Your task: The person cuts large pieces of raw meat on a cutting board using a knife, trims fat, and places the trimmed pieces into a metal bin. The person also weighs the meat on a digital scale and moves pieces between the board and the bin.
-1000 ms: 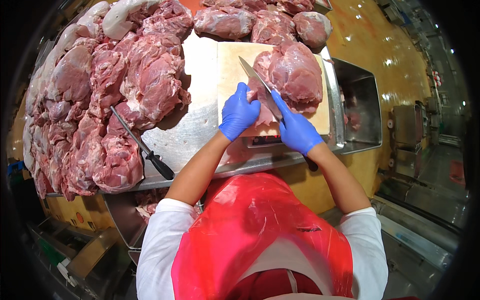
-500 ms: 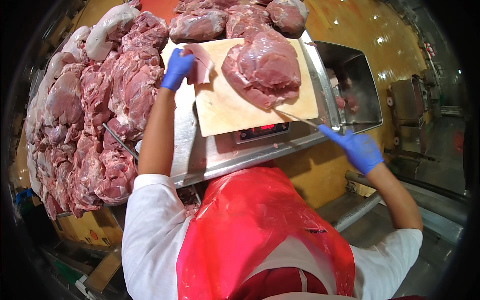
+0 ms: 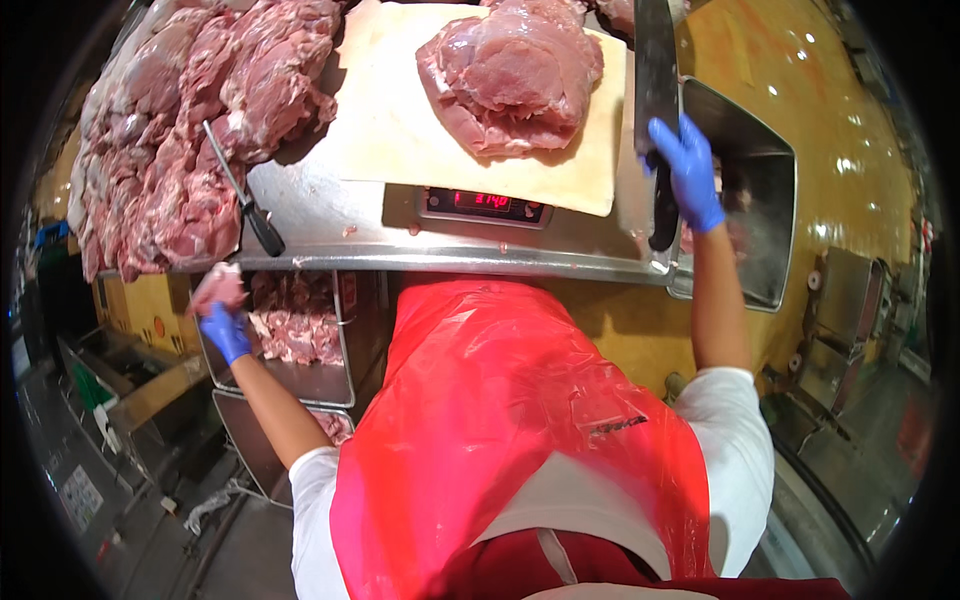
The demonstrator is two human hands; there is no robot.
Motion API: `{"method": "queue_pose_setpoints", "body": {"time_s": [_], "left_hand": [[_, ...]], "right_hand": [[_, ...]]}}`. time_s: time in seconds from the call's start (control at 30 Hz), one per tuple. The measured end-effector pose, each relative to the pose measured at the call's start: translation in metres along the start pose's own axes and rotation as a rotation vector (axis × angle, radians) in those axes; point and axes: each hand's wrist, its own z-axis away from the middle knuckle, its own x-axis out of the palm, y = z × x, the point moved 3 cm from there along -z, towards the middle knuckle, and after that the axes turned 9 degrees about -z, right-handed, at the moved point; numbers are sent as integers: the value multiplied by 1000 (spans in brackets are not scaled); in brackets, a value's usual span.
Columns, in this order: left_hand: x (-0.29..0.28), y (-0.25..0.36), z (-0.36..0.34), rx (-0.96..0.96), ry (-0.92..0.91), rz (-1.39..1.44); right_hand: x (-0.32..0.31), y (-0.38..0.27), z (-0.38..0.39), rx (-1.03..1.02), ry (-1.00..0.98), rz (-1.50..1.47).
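My left hand [image 3: 227,334], in a blue glove, grips a piece of meat [image 3: 218,287] beside the metal table's front edge, above the left side of a metal bin [image 3: 312,384] that holds meat pieces. My gloved right hand [image 3: 692,178] is wrapped round the dark handle of a large knife [image 3: 656,80] at the board's right side. The knife's broad blade points away from me. A large cut of raw meat [image 3: 512,90] rests on the pale cutting board [image 3: 385,110], with neither hand touching it.
Raw meat [image 3: 150,150] is heaped at the left, with a sharpening steel [image 3: 228,168] leaning on it. A lit digital scale [image 3: 485,204] shows under the board's near edge. Another metal bin [image 3: 768,225] stands right of the table; a second one [image 3: 250,435] sits lower left.
My left hand has moved from the board's left edge down past the table's front edge, carrying the meat piece. My right hand has swung the knife from pointing left to pointing away.
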Motion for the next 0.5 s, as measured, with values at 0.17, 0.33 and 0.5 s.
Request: {"method": "queue_pose_setpoints", "body": {"time_s": [0.17, 0.33, 0.5], "left_hand": [[147, 25, 76, 251, -126, -312], [417, 154, 212, 238, -679, 258], [545, 189, 162, 387, -1099, 174]], "right_hand": [[32, -38, -79, -96, -127, -236], [77, 35, -124, -218, -47, -492], [118, 40, -84, -279, 254, -524]]}}
